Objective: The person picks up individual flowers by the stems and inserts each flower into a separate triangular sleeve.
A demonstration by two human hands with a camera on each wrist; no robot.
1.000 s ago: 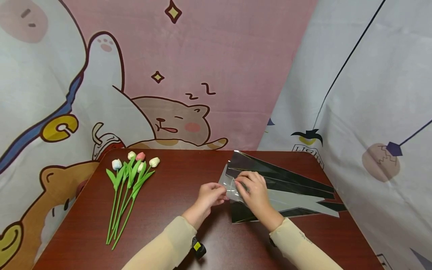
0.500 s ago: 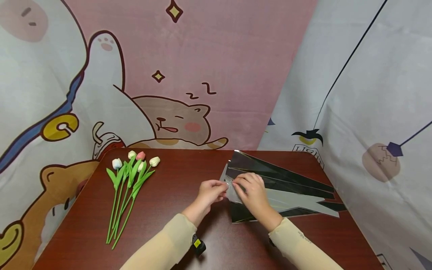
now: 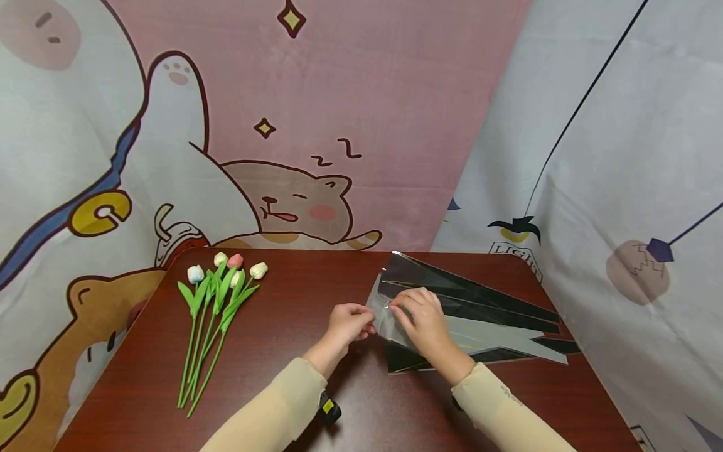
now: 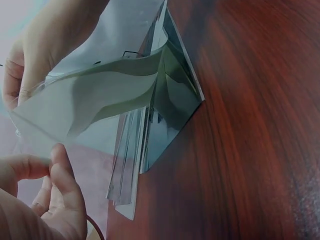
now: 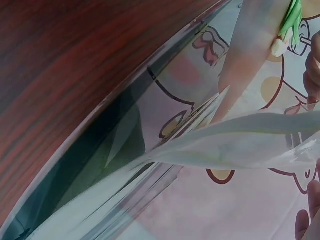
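The right hand (image 3: 425, 317) pinches the wide end of a clear, whitish, long, pointy plastic sleeve (image 3: 486, 336). On the left hand (image 3: 346, 328), thumb and finger meet by its edge; I can't tell if they hold it. It runs off right, under the nearer right hand.

L wrist view | left hand (image 4: 55, 205) low left, thumb and fingertip pinched together at lower edge of clear film (image 4: 60, 110) | right hand (image 4: 47, 50) above, fingers at film's far corner | film bowed open (wavy) | layered sheets (image 4: 130, 160) behind, fanned | reddish wood-grain tabletop (image 4: 245, 125) at right
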